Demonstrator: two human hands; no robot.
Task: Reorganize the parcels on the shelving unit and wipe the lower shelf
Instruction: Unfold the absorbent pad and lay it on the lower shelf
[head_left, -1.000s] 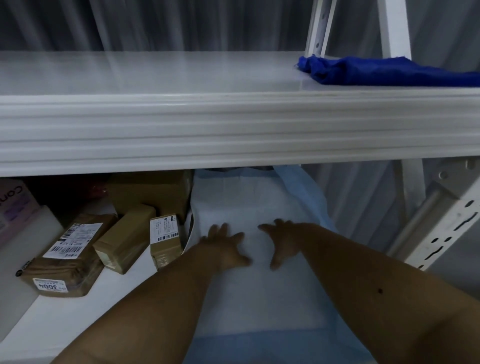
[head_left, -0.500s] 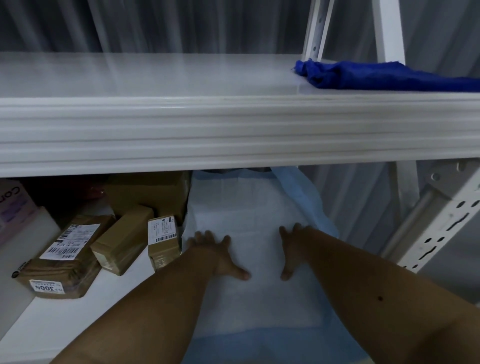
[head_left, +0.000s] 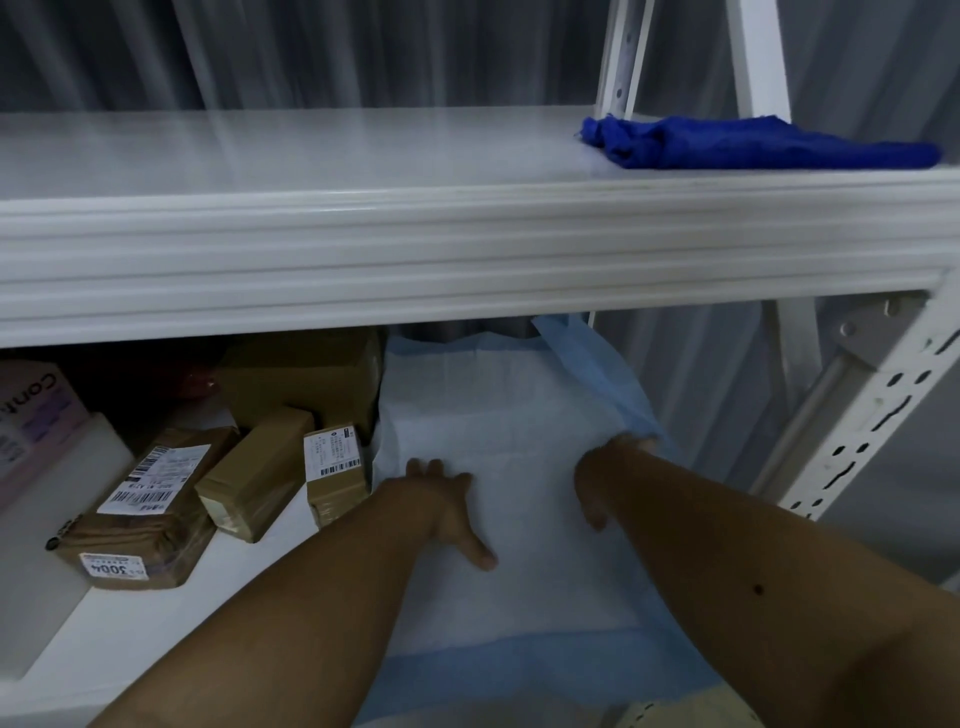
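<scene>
Left of both hands, on the lower shelf (head_left: 130, 623), brown parcels lie close together: a taped bundle (head_left: 140, 512) with a barcode label and a "3004" sticker, then a plain tape-wrapped box (head_left: 254, 473), then a small labelled box (head_left: 332, 475) standing on edge just beside the left wrist; behind these sits a larger cardboard carton (head_left: 301, 374); the left hand (head_left: 447, 509) rests flat on a white absorbent pad with blue edging (head_left: 493, 415), fingers spread and relaxed, thumb out to the right; the right hand (head_left: 605, 480) presses near the pad's right border, thumb hanging down, its fingers mostly hidden, so whether they pinch the blue edge I cannot tell; above and right of the hands, on the upper shelf (head_left: 363, 244), lies a crumpled blue cloth (head_left: 753, 143).
</scene>
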